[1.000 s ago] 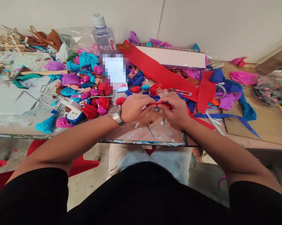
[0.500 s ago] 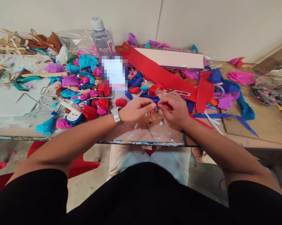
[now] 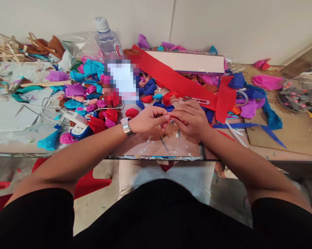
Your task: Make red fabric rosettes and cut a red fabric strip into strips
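Observation:
My left hand [image 3: 150,120], with a metal watch at the wrist, pinches a small piece of red paper [image 3: 177,119] between thumb and fingers. The other side of that piece is in my right hand [image 3: 191,119], whose fingers are curled over and hide most of it. Both sets of fingertips meet above the table near its front edge. Behind them lie a wide red paper strip [image 3: 171,75], a second red piece [image 3: 225,98] and small scissors with a pale pink handle [image 3: 201,102]. A red paper bud [image 3: 131,112] rests beside my left hand.
A bottle [image 3: 108,39] stands behind a blurred bright screen [image 3: 123,81]. Crumpled coloured paper covers the table's middle. At left are a power strip [image 3: 80,129], green-handled pliers [image 3: 21,95] and wooden sticks [image 3: 9,48]. Cardboard [image 3: 296,135] and a blue strip [image 3: 265,128] lie right.
My right hand has shifted slightly left, its fingers now folded further over the red piece, so less of it shows. The whole view has moved a little.

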The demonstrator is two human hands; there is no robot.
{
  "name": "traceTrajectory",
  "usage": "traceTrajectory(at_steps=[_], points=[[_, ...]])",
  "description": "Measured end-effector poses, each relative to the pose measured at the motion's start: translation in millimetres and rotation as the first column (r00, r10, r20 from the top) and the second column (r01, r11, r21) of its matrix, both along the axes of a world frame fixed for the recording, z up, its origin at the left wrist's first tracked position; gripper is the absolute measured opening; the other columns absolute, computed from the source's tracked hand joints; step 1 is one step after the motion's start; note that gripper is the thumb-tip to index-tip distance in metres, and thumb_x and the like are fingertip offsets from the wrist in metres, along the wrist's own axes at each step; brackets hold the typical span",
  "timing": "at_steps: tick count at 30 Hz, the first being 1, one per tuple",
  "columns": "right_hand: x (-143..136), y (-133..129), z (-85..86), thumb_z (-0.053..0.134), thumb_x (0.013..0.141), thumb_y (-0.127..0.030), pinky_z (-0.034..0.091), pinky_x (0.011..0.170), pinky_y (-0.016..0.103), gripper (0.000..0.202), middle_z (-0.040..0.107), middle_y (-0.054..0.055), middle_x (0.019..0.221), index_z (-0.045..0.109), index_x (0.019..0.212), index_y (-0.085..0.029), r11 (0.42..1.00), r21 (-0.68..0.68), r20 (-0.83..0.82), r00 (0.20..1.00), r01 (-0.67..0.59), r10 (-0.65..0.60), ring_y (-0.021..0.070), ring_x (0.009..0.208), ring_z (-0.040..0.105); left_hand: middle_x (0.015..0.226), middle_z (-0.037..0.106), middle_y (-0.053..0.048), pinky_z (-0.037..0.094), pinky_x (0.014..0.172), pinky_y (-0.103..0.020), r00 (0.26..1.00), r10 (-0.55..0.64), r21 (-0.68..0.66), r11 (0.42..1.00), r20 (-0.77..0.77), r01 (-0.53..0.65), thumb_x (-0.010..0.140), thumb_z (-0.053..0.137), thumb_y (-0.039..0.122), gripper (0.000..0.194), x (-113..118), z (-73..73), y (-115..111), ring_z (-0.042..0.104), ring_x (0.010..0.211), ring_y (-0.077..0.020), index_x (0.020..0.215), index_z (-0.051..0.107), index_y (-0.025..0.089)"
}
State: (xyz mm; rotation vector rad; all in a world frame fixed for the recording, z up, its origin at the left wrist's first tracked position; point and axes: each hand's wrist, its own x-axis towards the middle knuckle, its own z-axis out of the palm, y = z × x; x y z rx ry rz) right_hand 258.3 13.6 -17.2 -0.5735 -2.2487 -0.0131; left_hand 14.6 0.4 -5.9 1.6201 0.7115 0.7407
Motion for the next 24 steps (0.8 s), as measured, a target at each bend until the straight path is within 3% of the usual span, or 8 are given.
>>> traceTrajectory(at_steps=[9,12,14,17,21,24], points=[[1.4,1.7,0.7,0.071,0.106,-0.030,0.053,0.095,0.046,0.010,0.084,0.003,0.101,0.078,0.112,-0.030,0.995,0.103,-0.001,1.000,-0.002,0.003,0.0251,0.103,0.076,0.076,0.075,-0.005,0.056,0.069,-0.025,1.000,0.002,0.096,0.995,-0.014,-0.001,0.100,0.073,0.062,0.048,-2.4,-0.4,4.0,0.070,0.068,-0.0132,0.085,0.072,0.015],[0.9,0.9,1.3,0.070,0.107,-0.032,0.053,0.096,0.047,0.008,0.083,0.003,0.101,0.077,0.110,-0.030,0.997,0.073,0.011,1.000,0.015,-0.016,0.0256,0.103,0.075,0.076,0.076,-0.004,0.054,0.069,-0.025,0.996,0.059,0.254,0.966,-0.068,-0.040,0.104,0.068,0.059,0.047,-2.2,1.6,1.5,0.070,0.068,-0.0136,0.085,0.073,0.016],[-0.1,-0.1,1.3,0.068,0.107,-0.034,0.052,0.097,0.047,0.009,0.083,0.003,0.100,0.076,0.106,-0.029,0.998,0.047,0.016,0.999,0.034,-0.035,0.0262,0.104,0.075,0.075,0.076,-0.004,0.051,0.069,-0.025,0.978,0.175,0.459,0.882,-0.117,-0.102,0.108,0.063,0.054,0.045,-2.2,1.3,-2.0,0.069,0.069,-0.0134,0.084,0.074,0.016],[-2.7,-2.3,1.0,0.068,0.107,-0.033,0.053,0.095,0.047,0.008,0.082,0.004,0.100,0.073,0.105,-0.027,0.998,0.063,-0.006,0.999,0.032,-0.032,0.0267,0.103,0.075,0.081,0.079,-0.004,0.049,0.071,-0.027,0.935,0.330,0.722,0.678,-0.129,-0.140,0.112,0.059,0.045,0.039,-2.8,-2.6,-6.7,0.070,0.074,-0.0138,0.091,0.077,0.018],[-6.7,-5.4,0.8,0.067,0.106,-0.030,0.054,0.093,0.046,0.004,0.081,0.005,0.100,0.070,0.106,-0.027,0.998,0.061,-0.049,0.999,0.025,-0.022,0.0272,0.101,0.074,0.090,0.081,-0.006,0.048,0.071,-0.029,0.899,0.422,0.886,0.454,-0.118,-0.097,0.113,0.058,0.039,0.030,-4.6,-8.8,-6.5,0.073,0.079,-0.0158,0.102,0.078,0.019],[-8.9,-6.6,0.4,0.064,0.107,-0.029,0.054,0.094,0.046,0.005,0.080,0.006,0.100,0.068,0.106,-0.026,1.000,0.020,-0.066,0.998,0.024,-0.022,0.0276,0.101,0.073,0.091,0.081,-0.006,0.049,0.073,-0.031,0.888,0.439,0.932,0.360,-0.134,-0.037,0.113,0.058,0.038,0.028,-6.2,-10.1,-3.1,0.073,0.080,-0.0168,0.104,0.078,0.020]])
